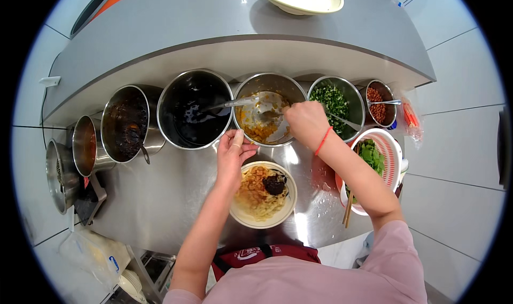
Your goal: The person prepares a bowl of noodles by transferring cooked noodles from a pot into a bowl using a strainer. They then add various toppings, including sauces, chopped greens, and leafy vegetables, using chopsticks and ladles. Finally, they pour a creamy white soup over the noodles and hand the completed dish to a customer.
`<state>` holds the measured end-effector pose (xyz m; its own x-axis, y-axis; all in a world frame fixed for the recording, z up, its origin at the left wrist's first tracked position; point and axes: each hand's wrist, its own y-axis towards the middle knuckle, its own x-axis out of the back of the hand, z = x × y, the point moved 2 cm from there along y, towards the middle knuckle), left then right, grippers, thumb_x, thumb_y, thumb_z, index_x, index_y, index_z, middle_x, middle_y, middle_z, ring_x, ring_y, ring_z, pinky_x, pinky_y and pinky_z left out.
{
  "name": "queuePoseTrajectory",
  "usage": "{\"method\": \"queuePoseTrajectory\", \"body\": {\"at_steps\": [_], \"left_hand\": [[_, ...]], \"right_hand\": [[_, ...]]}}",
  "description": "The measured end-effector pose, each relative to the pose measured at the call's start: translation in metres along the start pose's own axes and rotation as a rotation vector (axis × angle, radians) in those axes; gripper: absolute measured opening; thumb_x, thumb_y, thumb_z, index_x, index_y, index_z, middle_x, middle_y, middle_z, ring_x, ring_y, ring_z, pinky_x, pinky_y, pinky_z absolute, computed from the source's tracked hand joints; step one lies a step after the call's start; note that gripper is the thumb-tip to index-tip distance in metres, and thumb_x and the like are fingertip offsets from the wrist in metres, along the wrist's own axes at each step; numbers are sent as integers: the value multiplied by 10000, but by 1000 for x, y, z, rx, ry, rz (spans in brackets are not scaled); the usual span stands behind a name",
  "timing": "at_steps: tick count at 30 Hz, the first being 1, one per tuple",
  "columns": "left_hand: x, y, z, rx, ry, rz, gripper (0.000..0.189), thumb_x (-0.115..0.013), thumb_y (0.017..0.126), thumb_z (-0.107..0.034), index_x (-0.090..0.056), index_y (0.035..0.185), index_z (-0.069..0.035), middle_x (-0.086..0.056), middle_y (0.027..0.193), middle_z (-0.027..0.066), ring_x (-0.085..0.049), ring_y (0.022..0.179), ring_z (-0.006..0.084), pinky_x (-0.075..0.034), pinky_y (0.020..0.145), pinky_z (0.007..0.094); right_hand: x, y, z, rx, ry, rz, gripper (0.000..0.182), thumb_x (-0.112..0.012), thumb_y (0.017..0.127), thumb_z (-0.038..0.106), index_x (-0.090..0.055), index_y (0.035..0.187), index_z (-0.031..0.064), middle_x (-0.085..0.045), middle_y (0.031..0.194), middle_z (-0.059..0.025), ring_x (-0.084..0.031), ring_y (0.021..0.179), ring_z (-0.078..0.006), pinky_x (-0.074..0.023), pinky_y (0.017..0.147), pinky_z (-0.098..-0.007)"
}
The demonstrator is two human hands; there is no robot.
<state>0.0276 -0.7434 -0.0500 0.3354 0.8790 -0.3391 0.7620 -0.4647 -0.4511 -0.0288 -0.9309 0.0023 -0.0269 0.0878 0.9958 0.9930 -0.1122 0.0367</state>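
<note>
My left hand (231, 153) grips the near-left rim of a steel pot (301, 88), thumb at the edge and fingers against its outer wall. Inside lie yellow-orange chopped bits, thinly spread on the bottom. My right hand (308, 123) is closed on the handle of a spoon (272, 114) whose bowl dips into this pot; most of the handle is hidden. Directly below the pot stands a bowl of noodles (262, 212), topped with brown sauce and a dark paste (275, 184).
To the left are a pot of black liquid (196, 107) with a ladle (234, 102), a pot of dark sauce (128, 123) and smaller steel pots. Chopped greens (330, 99), peanuts (376, 107) and a colander of leaves (392, 151) with chopsticks (348, 213) stand right. A raised shelf (180, 19) runs behind.
</note>
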Motion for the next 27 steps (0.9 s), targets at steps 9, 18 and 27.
{"method": "queuePoseTrajectory", "body": {"at_steps": [9, 18, 27], "left_hand": [[-12, -6, -2, -22, -120, 108, 243, -457, 999, -321, -465, 1006, -78, -568, 914, 59, -628, 830, 177, -511, 748, 294], [-2, -11, 0, -13, -124, 173, 375, -405, 1001, -403, -486, 1065, -42, -586, 973, 104, -634, 921, 239, -498, 796, 319], [74, -62, -4, -105, 165, -172, 351, -469, 991, -340, -528, 1118, -18, -616, 968, 87, -626, 871, 167, -496, 753, 274]], "right_hand": [[-12, -4, 23, 41, 314, 157, 143, -573, 737, 151, -697, 727, 80, -643, 684, -162, -649, 672, -344, -519, 629, -428], [-13, -33, -36, -232, 1370, 317, 199, -600, 886, 171, -723, 912, 17, -583, 640, 46, -407, 509, -38, -290, 463, -211], [5, -80, -34, -379, 1596, 385, 212, -603, 908, 195, -710, 955, 18, -472, 614, 106, -288, 533, 3, -203, 475, -182]]}}
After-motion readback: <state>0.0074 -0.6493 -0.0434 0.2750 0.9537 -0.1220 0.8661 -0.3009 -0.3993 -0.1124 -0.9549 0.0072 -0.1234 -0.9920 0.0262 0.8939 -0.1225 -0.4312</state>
